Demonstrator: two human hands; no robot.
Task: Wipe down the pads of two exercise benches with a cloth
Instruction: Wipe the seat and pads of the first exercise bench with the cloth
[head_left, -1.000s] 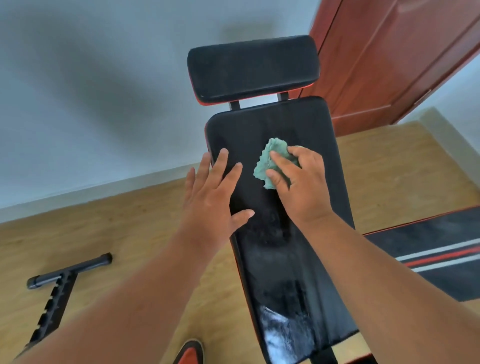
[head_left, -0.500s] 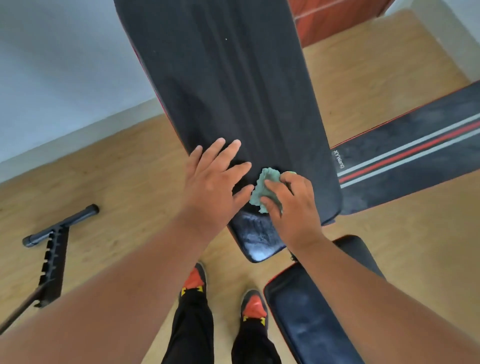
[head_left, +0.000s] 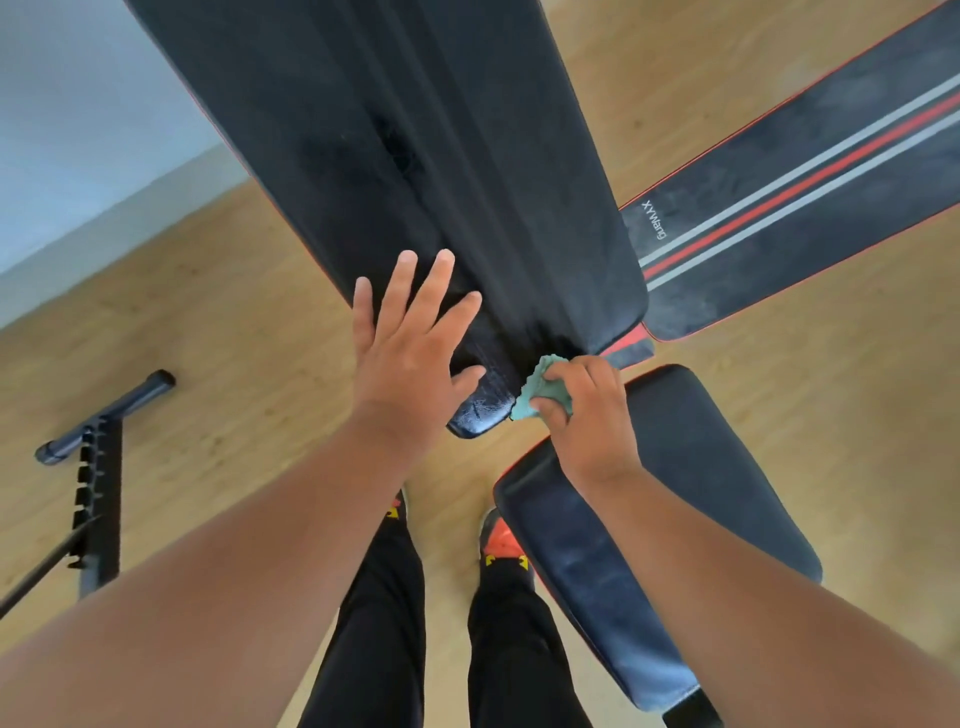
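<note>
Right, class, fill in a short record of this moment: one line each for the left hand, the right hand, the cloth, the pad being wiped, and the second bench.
left hand: flat, fingers straight, pressing on the back pad
right hand: grips the cloth
cloth: green, bunched, at the pad's lower end
back pad: black, long, tilted
seat pad: black, below the right hand
second bench pad: black with red and grey stripes, to the right

We see the back pad running from centre toward twelve o'clock, our left hand flat on its near end. At three o'clock of that hand, our right hand holds the cloth against the pad's edge. The seat pad lies toward five, the second bench's pad toward two, a floor bar at nine.
</note>
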